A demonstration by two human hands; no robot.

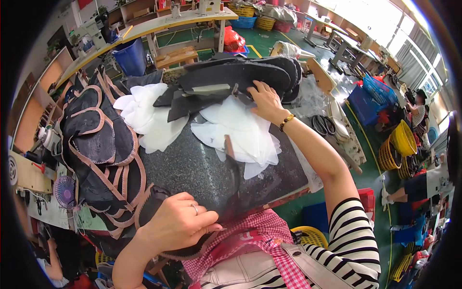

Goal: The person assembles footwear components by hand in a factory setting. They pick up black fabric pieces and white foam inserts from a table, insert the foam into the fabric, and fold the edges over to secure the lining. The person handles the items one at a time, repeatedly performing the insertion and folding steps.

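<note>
My left hand (pixel 185 219), a ring on one finger, is closed over the near edge of the dark work surface (pixel 178 176). It grips a black shoe upper piece (pixel 150 202) with a tan, jagged edge, which shows on both sides of the hand. My right hand (pixel 266 100), a beaded bracelet at its wrist, reaches to the far side. Its fingers lie stretched on the stack of black sole-shaped pieces (pixel 236 74). Just below that hand are white petal-shaped sheets (pixel 240 127). A blurred dark strip (pixel 233 168) with a brown tip crosses the surface.
More white sheets (pixel 154 115) lie left of centre. Black upper pieces with tan edging (pixel 103 144) are heaped at the left. A blue bin (pixel 130 58) and a long table (pixel 178 21) stand beyond. Yellow baskets (pixel 403 138) and another person (pixel 419 113) are at the right.
</note>
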